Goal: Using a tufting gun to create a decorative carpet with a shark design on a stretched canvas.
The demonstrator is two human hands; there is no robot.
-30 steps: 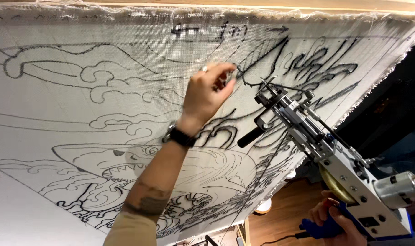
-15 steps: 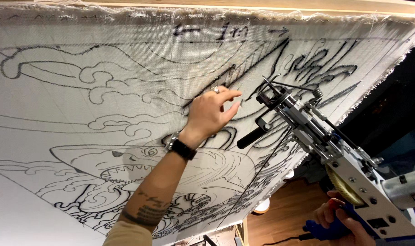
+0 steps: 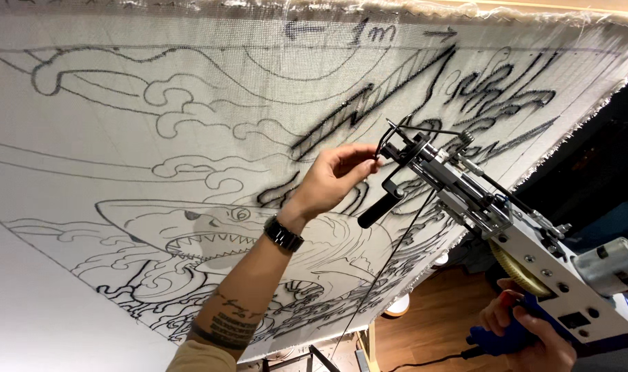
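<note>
The left hand (image 3: 335,176), fingers half curled, pinches the black yarn (image 3: 390,255) at the front tip of the tufting gun (image 3: 507,234), whose blue grip the right hand (image 3: 528,331) clasps, before the stretched white cloth (image 3: 155,124) bearing a drawn shark.

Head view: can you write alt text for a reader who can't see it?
The left hand pinches at the tip of a tufting gun whose blue grip the right hand holds. Behind hangs stretched white cloth with a black shark drawing.
</note>
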